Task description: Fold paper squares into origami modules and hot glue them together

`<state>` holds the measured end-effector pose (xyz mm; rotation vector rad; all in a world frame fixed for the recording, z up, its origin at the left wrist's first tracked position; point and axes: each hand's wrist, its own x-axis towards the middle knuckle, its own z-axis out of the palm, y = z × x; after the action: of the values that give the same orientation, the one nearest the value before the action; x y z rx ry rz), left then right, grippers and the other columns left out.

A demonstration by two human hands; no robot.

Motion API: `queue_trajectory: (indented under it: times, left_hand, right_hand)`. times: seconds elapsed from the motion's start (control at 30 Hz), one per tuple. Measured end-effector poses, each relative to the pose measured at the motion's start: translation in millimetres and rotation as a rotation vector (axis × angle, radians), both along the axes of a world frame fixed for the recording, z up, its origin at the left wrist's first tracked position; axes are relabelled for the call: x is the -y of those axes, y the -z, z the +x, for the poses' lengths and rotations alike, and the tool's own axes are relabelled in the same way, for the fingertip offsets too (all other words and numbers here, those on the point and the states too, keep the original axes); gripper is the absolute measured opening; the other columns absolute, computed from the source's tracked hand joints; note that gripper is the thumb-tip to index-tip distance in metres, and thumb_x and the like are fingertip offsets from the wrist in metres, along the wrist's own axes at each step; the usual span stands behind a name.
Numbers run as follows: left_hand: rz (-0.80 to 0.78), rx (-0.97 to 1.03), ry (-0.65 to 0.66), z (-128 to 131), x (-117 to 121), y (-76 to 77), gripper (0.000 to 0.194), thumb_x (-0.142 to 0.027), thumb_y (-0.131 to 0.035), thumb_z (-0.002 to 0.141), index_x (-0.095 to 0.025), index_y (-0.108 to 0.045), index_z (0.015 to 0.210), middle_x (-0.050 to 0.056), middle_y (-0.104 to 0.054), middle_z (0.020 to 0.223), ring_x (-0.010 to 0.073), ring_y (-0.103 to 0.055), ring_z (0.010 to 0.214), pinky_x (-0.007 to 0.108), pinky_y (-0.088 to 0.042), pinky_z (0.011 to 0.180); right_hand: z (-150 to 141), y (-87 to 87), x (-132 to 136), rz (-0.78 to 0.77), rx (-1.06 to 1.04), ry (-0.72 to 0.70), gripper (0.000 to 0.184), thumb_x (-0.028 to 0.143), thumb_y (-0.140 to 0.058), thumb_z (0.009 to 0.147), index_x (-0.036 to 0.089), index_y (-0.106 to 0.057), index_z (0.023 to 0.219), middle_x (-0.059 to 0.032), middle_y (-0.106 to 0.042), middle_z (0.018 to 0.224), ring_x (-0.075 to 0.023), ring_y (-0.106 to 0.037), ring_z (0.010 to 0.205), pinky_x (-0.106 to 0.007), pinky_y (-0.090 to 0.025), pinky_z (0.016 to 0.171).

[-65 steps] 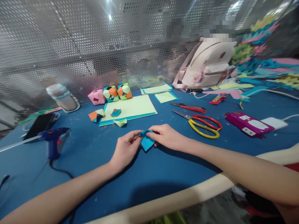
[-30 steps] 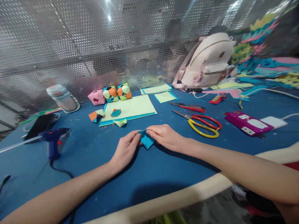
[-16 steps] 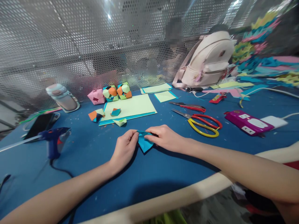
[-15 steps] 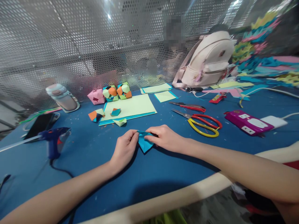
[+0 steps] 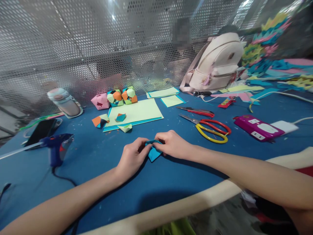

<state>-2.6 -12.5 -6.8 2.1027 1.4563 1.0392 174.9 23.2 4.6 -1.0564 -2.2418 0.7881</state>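
Note:
A small folded blue paper (image 5: 154, 154) is held between both hands just above the blue table, one corner pointing toward me. My left hand (image 5: 133, 156) pinches its left side, thumb on top. From the right, my right hand (image 5: 172, 143) grips the other side between thumb and fingers. The fingers partly cover the upper edge of the paper. Beyond them lie a pale green folded piece (image 5: 125, 128), a small orange and blue folded piece (image 5: 120, 117) and an orange, black and cream folded piece (image 5: 100, 121).
Yellow-and-red scissors (image 5: 211, 130) and red-handled scissors (image 5: 199, 112) lie right. A blue glue gun (image 5: 57, 148) stands left, near a phone (image 5: 41, 132) and bottle (image 5: 65, 102). Pale paper sheets (image 5: 139, 110), folded paper balls (image 5: 116, 98), a purple power strip (image 5: 258, 127) and a backpack (image 5: 216, 65) sit farther back.
My left thumb has moved inward across the paper, toward the right thumb. The paper's top edge now looks folded over and its visible face smaller. Both hands keep their grip.

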Motion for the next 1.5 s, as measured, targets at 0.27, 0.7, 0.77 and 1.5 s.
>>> queue_trajectory:
  times: [0.27, 0.7, 0.77, 1.5]
  left_hand:
    - [-0.115, 0.05, 0.047, -3, -6, -2.8, 0.016, -0.03, -0.056, 0.082, -0.016, -0.063, 0.08, -0.004, -0.056, 0.06, 0.0091, -0.048, 0.054, 0.02, -0.037, 0.051]
    - [-0.163, 0.174, 0.207, -3, -7, -0.7, 0.007, -0.022, -0.058, 0.078, -0.018, -0.052, 0.077, -0.002, -0.051, 0.072, 0.0104, -0.048, 0.066, 0.022, -0.04, 0.061]
    - [-0.228, 0.206, 0.171, -2, -8, -2.0, 0.015, -0.03, -0.062, 0.076, -0.017, -0.054, 0.08, -0.002, -0.052, 0.071, 0.0103, -0.047, 0.064, 0.022, -0.038, 0.059]
    - [-0.298, 0.162, 0.145, -4, -14, -11.8, 0.023, -0.035, -0.049, 0.08, -0.016, -0.059, 0.071, -0.001, -0.055, 0.068, 0.0134, -0.047, 0.066, 0.024, -0.039, 0.062]
  right_hand:
    - [1, -2.0, 0, 0.028, 0.039, -0.07, 0.021, 0.012, -0.054, 0.08, 0.015, -0.051, 0.059, 0.0064, -0.046, 0.043, -0.0058, -0.041, 0.044, -0.02, -0.024, 0.049]
    - [1, 3.8, -1, 0.182, 0.08, -0.171, 0.02, 0.01, -0.053, 0.076, 0.015, -0.047, 0.058, 0.0054, -0.041, 0.052, -0.0062, -0.032, 0.05, -0.02, -0.023, 0.051]
    - [1, 3.7, -2, 0.176, 0.059, -0.172, 0.019, 0.01, -0.052, 0.077, 0.015, -0.047, 0.059, 0.0053, -0.042, 0.051, -0.0062, -0.034, 0.05, -0.02, -0.023, 0.051]
    - [-3, 11.1, -1, -0.04, -0.167, -0.119, 0.021, 0.022, -0.053, 0.08, 0.015, -0.05, 0.061, 0.0068, -0.043, 0.049, -0.0069, -0.039, 0.051, -0.019, -0.026, 0.051]
